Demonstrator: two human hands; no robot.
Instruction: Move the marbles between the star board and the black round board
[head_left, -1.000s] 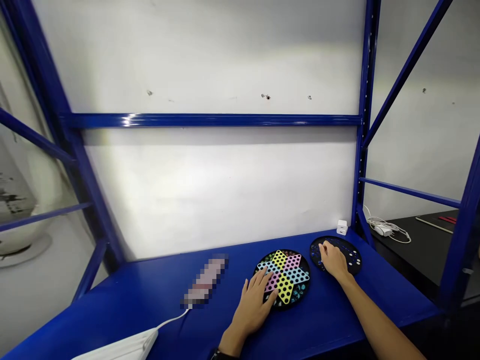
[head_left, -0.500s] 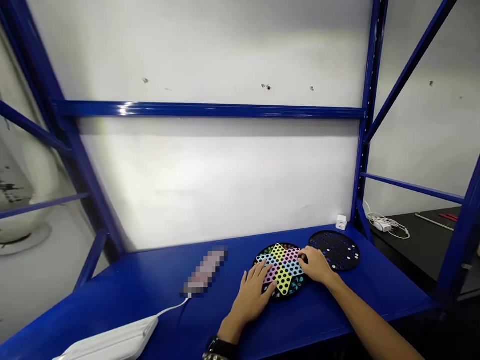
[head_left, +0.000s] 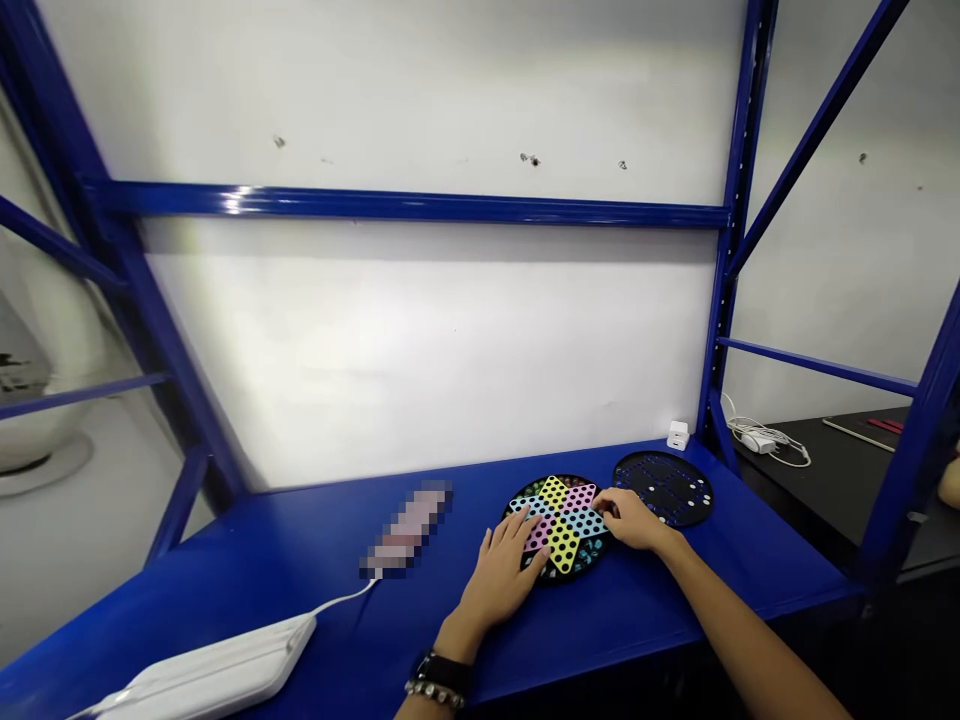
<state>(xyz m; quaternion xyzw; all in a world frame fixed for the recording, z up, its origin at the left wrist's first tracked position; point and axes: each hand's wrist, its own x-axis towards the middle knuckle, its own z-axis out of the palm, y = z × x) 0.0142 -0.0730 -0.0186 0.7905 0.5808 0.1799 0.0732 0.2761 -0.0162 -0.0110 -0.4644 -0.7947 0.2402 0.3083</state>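
Note:
A round black Chinese checkers board (head_left: 564,553) lies on the blue table, its star in yellow, pink and light blue dotted with dark holes. Small pieces lie in the rim around the star. Flat against the board's left side rests my left hand (head_left: 501,572), fingers stretched out and apart over the blue and pink points. My right hand (head_left: 634,520) is at the right side of the star, its thumb and fingers curled together near the pink and blue points. Whatever is between those fingertips is hidden.
Behind my right hand lies a round black plate (head_left: 660,480) with holes and several white pieces. White adapters (head_left: 678,434) stand at the back corner. On the left, a white power bank (head_left: 217,665) is cabled to a blurred phone (head_left: 409,525). Blue rack posts (head_left: 716,330) frame the table.
The view has tipped down slightly, so everything sits a little higher in it. My left hand stays on the board, and the right fingers have shifted only slightly at the star's right side.

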